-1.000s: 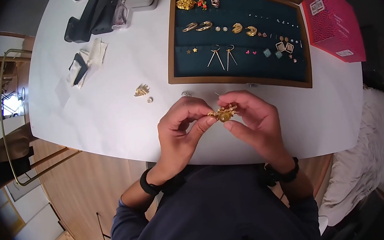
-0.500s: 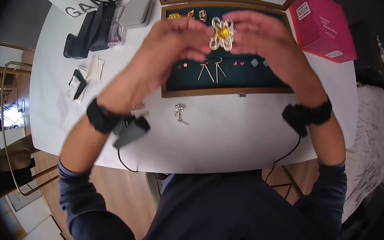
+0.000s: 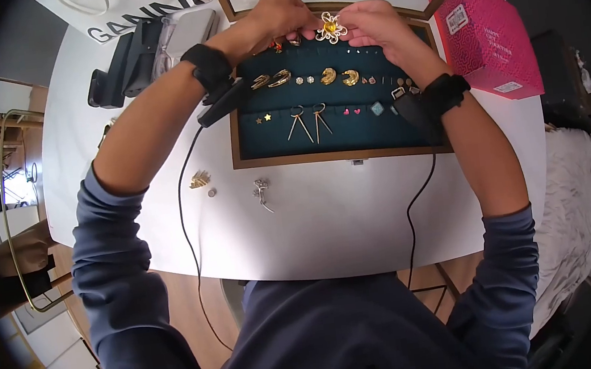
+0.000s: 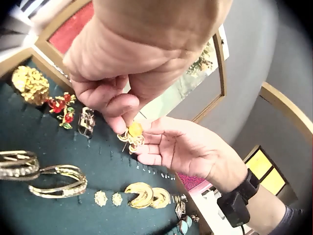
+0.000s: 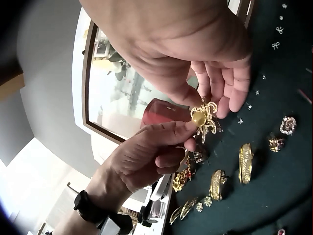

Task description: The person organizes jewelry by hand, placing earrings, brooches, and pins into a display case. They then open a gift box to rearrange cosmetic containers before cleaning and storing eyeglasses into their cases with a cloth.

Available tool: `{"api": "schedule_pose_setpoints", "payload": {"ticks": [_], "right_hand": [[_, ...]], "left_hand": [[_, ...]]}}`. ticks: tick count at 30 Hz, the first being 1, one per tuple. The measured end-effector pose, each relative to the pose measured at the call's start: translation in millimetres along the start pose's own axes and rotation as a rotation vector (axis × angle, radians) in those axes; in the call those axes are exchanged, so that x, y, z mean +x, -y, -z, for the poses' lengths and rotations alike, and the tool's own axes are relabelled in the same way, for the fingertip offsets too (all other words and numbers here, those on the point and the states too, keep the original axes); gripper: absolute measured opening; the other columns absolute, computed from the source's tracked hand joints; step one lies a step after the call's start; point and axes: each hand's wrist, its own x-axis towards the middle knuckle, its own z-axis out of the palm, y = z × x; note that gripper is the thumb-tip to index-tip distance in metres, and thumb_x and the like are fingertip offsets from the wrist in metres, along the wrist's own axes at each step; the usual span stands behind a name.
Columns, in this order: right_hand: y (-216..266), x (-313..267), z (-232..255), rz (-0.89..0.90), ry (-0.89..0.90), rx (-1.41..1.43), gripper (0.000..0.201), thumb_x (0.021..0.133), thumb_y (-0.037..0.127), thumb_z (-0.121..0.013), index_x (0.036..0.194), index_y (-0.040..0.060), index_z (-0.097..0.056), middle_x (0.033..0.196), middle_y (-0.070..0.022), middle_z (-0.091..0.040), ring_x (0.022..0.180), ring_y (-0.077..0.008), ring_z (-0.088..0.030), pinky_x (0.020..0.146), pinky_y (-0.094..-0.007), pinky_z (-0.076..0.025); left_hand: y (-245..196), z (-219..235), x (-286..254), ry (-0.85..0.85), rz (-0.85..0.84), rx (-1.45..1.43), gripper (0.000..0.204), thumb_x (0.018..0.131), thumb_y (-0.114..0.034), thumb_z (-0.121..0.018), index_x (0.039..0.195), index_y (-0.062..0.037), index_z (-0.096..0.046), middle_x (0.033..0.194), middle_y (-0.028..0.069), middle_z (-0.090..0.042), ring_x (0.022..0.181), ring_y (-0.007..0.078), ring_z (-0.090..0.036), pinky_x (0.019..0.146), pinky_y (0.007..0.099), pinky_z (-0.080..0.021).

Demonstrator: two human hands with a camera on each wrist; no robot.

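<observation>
A gold flower brooch (image 3: 330, 28) with a round yellow centre is held over the back row of a jewelry box (image 3: 300, 158) with a dark green lining. My left hand (image 3: 282, 12) pinches one side of it between thumb and fingertips. On the opposite side, my right hand (image 5: 195, 49) holds its edge with thumb and fingers. Left of it in that row sit a gold textured brooch (image 4: 30, 85), a red-stoned brooch (image 4: 62, 108) and a dark stone-set piece (image 4: 86, 122). Gold crescent earrings (image 3: 328, 76) and other earrings fill the rows nearer me.
The box's framed lid stands raised behind my hands. A silver brooch (image 3: 262, 194) and a gold comb-like piece (image 3: 200, 179) lie on the white table in front. To the right is a pink box (image 3: 490, 38); dark cases (image 3: 139, 60) and a white GANNI bag (image 3: 137, 9) stand left.
Both hands have carried the flower brooch from near the table's front edge, up and away from me, to the back row of the box. The silver brooch on the table has come into full view.
</observation>
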Motion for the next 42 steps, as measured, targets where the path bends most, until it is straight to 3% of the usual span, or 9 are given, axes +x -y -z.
{"api": "schedule_pose_setpoints", "payload": {"ticks": [10,16,19,24,26,27,32,39,42], "right_hand": [[-15.0,8.1,1.7,0.182,-0.096,-0.243,0.023,0.082,0.015,-0.076,0.098,-0.0016,-0.073,0.079,-0.0090,-0.075,0.066,-0.0127,-0.071,0.060,-0.0256,-0.056],[-0.5,-2.0,-3.2,0.109,-0.085,-0.451,0.013,0.085,0.007,-0.072,0.092,-0.0041,-0.072,0.081,-0.0079,-0.073,0.072,-0.0106,-0.071,0.067,-0.0231,-0.057],[-20.0,16.7,-0.2,0.166,-0.097,-0.401,0.018,0.077,0.019,-0.077,0.086,0.0034,-0.076,0.073,-0.0060,-0.075,0.066,-0.0106,-0.072,0.062,-0.0257,-0.056],[-21.3,16.3,5.1,0.136,-0.072,-0.344,0.017,0.077,0.018,-0.077,0.086,0.0036,-0.076,0.074,-0.0053,-0.075,0.070,-0.0105,-0.072,0.063,-0.0238,-0.055],[-19.0,11.2,5.9,0.132,-0.073,-0.313,0.016,0.078,0.017,-0.077,0.087,0.0028,-0.076,0.076,-0.0056,-0.075,0.070,-0.0106,-0.073,0.063,-0.0232,-0.055],[-17.4,8.5,5.4,0.133,-0.075,-0.289,0.016,0.078,0.016,-0.076,0.087,0.0023,-0.076,0.076,-0.0058,-0.075,0.071,-0.0105,-0.073,0.063,-0.0230,-0.055],[-21.0,9.0,4.3,0.164,-0.066,-0.246,0.015,0.079,0.012,-0.074,0.089,0.0006,-0.076,0.079,-0.0062,-0.075,0.072,-0.0104,-0.073,0.062,-0.0227,-0.055],[-26.1,14.7,3.3,0.129,-0.081,-0.282,0.015,0.080,0.013,-0.073,0.089,0.0011,-0.076,0.079,-0.0056,-0.075,0.072,-0.0092,-0.072,0.063,-0.0225,-0.055],[-25.7,13.8,6.3,0.126,-0.075,-0.257,0.016,0.080,0.014,-0.073,0.090,0.0023,-0.076,0.081,-0.0065,-0.076,0.074,-0.0111,-0.072,0.066,-0.0251,-0.056]], "left_hand": [[2.2,-12.5,4.8,-0.117,-0.036,0.274,0.026,0.086,-0.023,-0.079,0.091,0.0029,-0.079,0.065,0.0064,-0.071,0.056,0.0105,-0.060,0.053,0.0282,-0.047],[3.9,-12.0,7.3,-0.148,-0.101,0.386,0.026,0.086,-0.024,-0.078,0.091,0.0018,-0.080,0.064,0.0071,-0.072,0.056,0.0122,-0.063,0.054,0.0299,-0.051],[2.8,-10.5,6.9,-0.140,-0.102,0.375,0.025,0.087,-0.023,-0.078,0.091,0.0012,-0.080,0.064,0.0076,-0.072,0.056,0.0126,-0.064,0.055,0.0296,-0.052],[0.1,2.3,1.8,-0.212,-0.232,0.335,0.027,0.089,-0.027,-0.077,0.085,-0.0001,-0.078,0.062,0.0043,-0.068,0.055,0.0109,-0.061,0.056,0.0295,-0.050],[-6.8,19.2,-14.0,-0.233,-0.295,0.300,0.030,0.092,-0.029,-0.076,0.081,-0.0010,-0.076,0.061,0.0018,-0.065,0.055,0.0095,-0.058,0.057,0.0297,-0.049],[-10.5,25.2,-25.9,-0.242,-0.244,0.198,0.033,0.095,-0.032,-0.074,0.078,-0.0046,-0.074,0.061,-0.0019,-0.060,0.056,0.0066,-0.052,0.056,0.0264,-0.042],[-0.4,75.0,-85.5,-0.343,-0.216,0.177,0.028,0.097,-0.033,-0.073,0.085,-0.0077,-0.076,0.063,-0.0038,-0.057,0.055,0.0021,-0.045,0.052,0.0216,-0.030],[53.2,116.7,-167.6,-0.423,-0.020,-0.070,0.022,0.098,-0.028,-0.072,0.095,-0.0072,-0.075,0.066,-0.0053,-0.057,0.053,-0.0011,-0.040,0.048,0.0203,-0.024],[72.2,109.1,-210.1,-0.448,0.081,-0.090,0.018,0.098,-0.022,-0.074,0.101,-0.0045,-0.075,0.072,-0.0042,-0.062,0.057,-0.0001,-0.045,0.051,0.0196,-0.029]]}}
